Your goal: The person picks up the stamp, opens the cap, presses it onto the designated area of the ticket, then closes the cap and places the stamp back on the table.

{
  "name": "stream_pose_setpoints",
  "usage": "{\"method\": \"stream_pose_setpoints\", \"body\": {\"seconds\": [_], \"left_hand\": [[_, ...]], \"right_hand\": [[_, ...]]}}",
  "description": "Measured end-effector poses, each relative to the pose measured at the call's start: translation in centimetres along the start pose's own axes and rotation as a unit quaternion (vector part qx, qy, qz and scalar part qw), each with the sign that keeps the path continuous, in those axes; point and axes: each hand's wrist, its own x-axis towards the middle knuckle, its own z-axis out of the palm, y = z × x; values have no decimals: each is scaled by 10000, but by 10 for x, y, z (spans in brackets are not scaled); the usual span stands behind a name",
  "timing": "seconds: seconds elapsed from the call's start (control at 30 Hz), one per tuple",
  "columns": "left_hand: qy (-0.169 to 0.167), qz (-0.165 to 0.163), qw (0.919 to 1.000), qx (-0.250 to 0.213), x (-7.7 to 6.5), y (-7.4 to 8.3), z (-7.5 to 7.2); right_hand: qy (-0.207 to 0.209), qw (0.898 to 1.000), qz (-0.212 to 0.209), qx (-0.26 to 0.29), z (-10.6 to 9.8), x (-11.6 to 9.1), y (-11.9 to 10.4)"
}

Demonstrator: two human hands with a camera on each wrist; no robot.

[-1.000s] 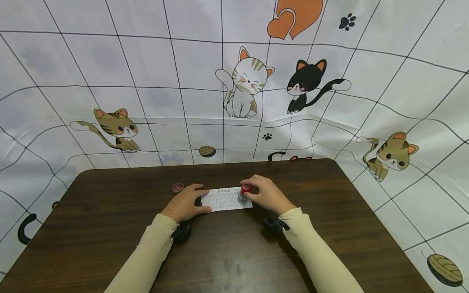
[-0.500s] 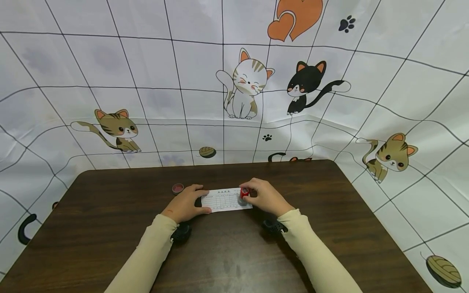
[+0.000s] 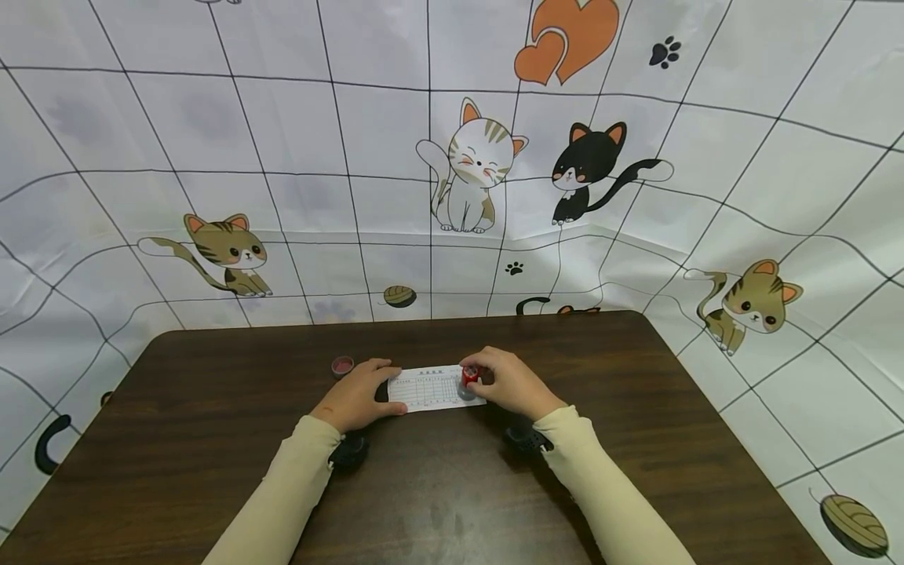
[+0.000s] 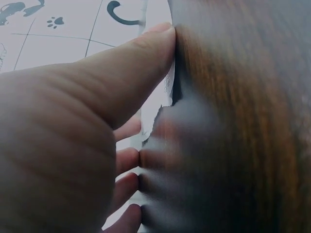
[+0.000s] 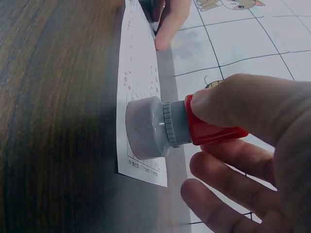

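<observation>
Closest to the camera, two pale yellow sleeves (image 3: 271, 490) reached forward over a dark brown, wood-grained worktop (image 3: 402, 510), with a black strap (image 3: 349, 450) at each wrist. Beyond the cuffs, the left hand (image 3: 357, 395) was spread wide at the left end of a white paper (image 3: 427, 389), its thumb on the near corner and its forefinger up by the far corner. From the left wrist, the thumb lay out straight along the sheet, and the edge of the paper beside it looked ragged, as if torn. The right hand (image 3: 515, 383) pinched a stamp (image 3: 469, 377) by its red handle between thumb and fingers, with some of the other fingers loosely bent below it. The stamp was at the right end of the paper, its round grey base down at the printed grid; I could not tell whether it pressed on the sheet or only just cleared it. A little farther off, just past the left hand, sat a small round tin (image 3: 342, 366) with a reddish inside. Behind the worktop's far edge hung a white cloth (image 3: 304, 133) ruled with dark lines and printed with cartoon cats (image 3: 475, 169), paw prints (image 3: 665, 52) and orange hearts (image 3: 586, 31).
</observation>
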Motion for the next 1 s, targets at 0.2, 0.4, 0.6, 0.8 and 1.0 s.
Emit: {"method": "stream_pose_setpoints", "body": {"seconds": [0.2,0.4,0.6,0.8,1.0], "left_hand": [[-39,-49,10000,48,-2,1,1],[-19,-8,10000,63,-3,0,0],[-26,10,10000,-1,-3,0,0],[-38,-51,9999,-90,-3,0,0],[-39,-56,10000,-62,-2,0,0]], "right_hand": [[-50,9997,144,212,-1,-1,-2],[170,9995,149,208,-3,-1,-3],[277,9995,137,118,-2,-1,-3],[383,9991,133,115,1,0,-3],[365,9989,270,100,6,1,-1]]}}
